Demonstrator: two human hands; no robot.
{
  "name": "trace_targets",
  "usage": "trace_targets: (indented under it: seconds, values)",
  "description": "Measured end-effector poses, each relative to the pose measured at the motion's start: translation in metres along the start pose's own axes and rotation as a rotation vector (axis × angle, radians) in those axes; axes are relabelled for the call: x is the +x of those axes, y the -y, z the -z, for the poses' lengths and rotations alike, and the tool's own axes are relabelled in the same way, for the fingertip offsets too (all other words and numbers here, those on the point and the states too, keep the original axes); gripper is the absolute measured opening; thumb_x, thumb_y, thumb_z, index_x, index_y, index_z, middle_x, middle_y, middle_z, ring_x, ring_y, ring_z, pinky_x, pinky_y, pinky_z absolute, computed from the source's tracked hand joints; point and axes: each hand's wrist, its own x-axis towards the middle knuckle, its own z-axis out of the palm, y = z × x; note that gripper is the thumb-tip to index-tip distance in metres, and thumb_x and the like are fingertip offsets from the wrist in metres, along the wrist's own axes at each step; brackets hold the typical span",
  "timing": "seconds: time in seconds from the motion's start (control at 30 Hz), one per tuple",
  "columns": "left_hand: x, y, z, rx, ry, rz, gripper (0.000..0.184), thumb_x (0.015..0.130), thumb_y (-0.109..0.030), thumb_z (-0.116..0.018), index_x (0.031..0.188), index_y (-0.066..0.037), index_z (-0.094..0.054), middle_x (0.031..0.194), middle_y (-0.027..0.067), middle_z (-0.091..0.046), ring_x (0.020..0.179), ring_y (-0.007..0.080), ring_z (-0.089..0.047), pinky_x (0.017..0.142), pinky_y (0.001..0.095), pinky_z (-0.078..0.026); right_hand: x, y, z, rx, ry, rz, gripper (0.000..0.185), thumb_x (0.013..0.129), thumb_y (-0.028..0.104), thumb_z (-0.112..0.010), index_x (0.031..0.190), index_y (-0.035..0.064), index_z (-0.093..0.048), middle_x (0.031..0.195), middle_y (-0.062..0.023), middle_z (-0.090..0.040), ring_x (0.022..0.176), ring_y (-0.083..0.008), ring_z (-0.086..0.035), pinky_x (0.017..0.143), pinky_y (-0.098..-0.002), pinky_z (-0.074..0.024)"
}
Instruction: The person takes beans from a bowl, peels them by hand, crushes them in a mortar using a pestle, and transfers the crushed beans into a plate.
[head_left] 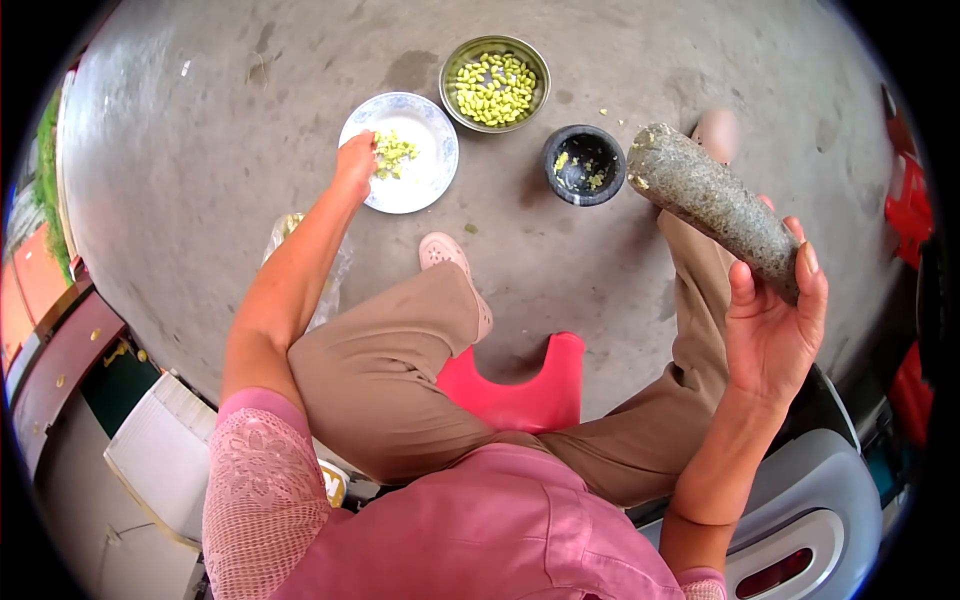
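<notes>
A long grey stone pestle (715, 200) is held up at the right by my right hand (775, 320), whose fingers wrap round its lower end; bits of green stick to the far end. Below and left of that end, a dark stone mortar (553, 180) with crushed green pieces inside stands on the floor. My left hand (357, 163) is at the left rim of a white plate (425, 180), its fingers closed beside a small heap of crushed green beans (396, 157). What its fingertips hold, if anything, is hidden. A metal bowl (545, 85) holds several whole green beans (492, 92).
A red plastic stool (530, 400) stands between my legs. A clear plastic bag (330, 290) lies beneath my left forearm. White (160, 450) and grey (820, 490) chairs stand at the lower left and right. Red plastic items (908, 210) are at the far right.
</notes>
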Motion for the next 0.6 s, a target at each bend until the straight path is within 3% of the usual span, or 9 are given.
trace_targets:
  seconds: [0.2, 0.27, 0.4, 0.47, 0.6]
  values:
    - [-0.023, -0.017, -0.010, 0.345, -0.160, -0.082, 0.026, 0.082, -0.029, -0.054, 0.080, -0.004, -0.055, 0.074, 0.0047, -0.055, 0.066, 0.0109, -0.052, 0.052, 0.0248, -0.044, 0.000, -0.003, -0.001, -0.020, -0.019, 0.017, 0.032, 0.082, 0.017, -0.051, 0.106, -0.0043, -0.051, 0.112, -0.0253, -0.049, 0.091, -0.0295, -0.057, 0.068, -0.0329, -0.0561]
    - [-0.023, -0.018, -0.012, 0.442, -0.216, -0.131, 0.029, 0.080, -0.028, -0.056, 0.076, 0.000, -0.061, 0.063, 0.0070, -0.059, 0.052, 0.0134, -0.053, 0.048, 0.0285, -0.044, 0.001, -0.004, -0.001, -0.023, -0.020, 0.016, 0.032, 0.082, 0.018, -0.051, 0.106, -0.0041, -0.052, 0.112, -0.0254, -0.048, 0.091, -0.0295, -0.057, 0.068, -0.0328, -0.0561]
    - [-0.012, -0.013, -0.011, 0.193, -0.134, 0.054, 0.027, 0.078, -0.027, -0.057, 0.076, 0.000, -0.062, 0.064, 0.0067, -0.059, 0.055, 0.0133, -0.055, 0.049, 0.0277, -0.044, -0.001, -0.004, -0.001, -0.042, -0.031, 0.027, 0.032, 0.082, 0.018, -0.051, 0.107, -0.0037, -0.052, 0.112, -0.0252, -0.049, 0.091, -0.0294, -0.058, 0.068, -0.0326, -0.0560]
    - [0.002, -0.002, -0.006, 0.207, -0.082, -0.093, 0.019, 0.083, -0.020, -0.052, 0.083, -0.003, -0.060, 0.065, 0.0033, -0.057, 0.054, 0.0089, -0.051, 0.049, 0.0230, -0.042, -0.001, -0.004, -0.002, -0.047, -0.038, 0.028, 0.033, 0.082, 0.018, -0.051, 0.107, -0.0035, -0.051, 0.112, -0.0251, -0.049, 0.090, -0.0295, -0.058, 0.068, -0.0326, -0.0560]
    - [-0.003, 0.001, -0.002, 0.324, -0.070, -0.145, 0.015, 0.082, -0.013, -0.051, 0.087, -0.002, -0.060, 0.066, 0.0038, -0.058, 0.057, 0.0098, -0.054, 0.051, 0.0219, -0.044, -0.001, -0.004, -0.003, -0.066, -0.041, 0.035, 0.033, 0.082, 0.018, -0.050, 0.107, -0.0029, -0.051, 0.112, -0.0246, -0.049, 0.088, -0.0293, -0.059, 0.067, -0.0323, -0.0560]
